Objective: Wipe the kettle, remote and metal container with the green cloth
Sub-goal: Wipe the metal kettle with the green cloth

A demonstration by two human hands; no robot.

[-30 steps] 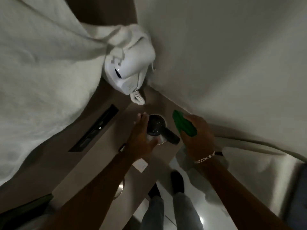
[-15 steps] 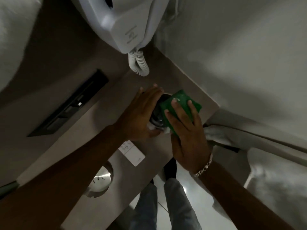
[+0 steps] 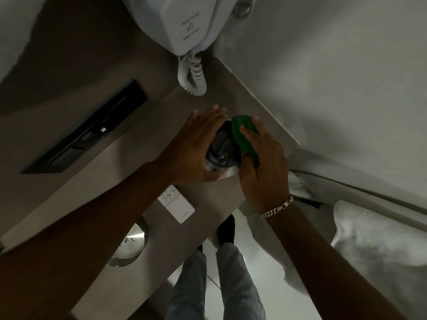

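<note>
Both hands worked the kettle [image 3: 223, 150]: left hand [image 3: 193, 150] gripping at nine o'clock to steady it, right hand [image 3: 263, 162] pressing the green cloth [image 3: 242, 136] at three o'clock.

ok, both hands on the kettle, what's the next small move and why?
Probably slide the green cloth round the kettle side: the right hand presses it against one flank only, while the left hand braces the other.

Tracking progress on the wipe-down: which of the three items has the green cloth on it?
The dark-lidded steel kettle: the right hand presses the green cloth on it. The white remote and round metal container lie untouched.
</note>
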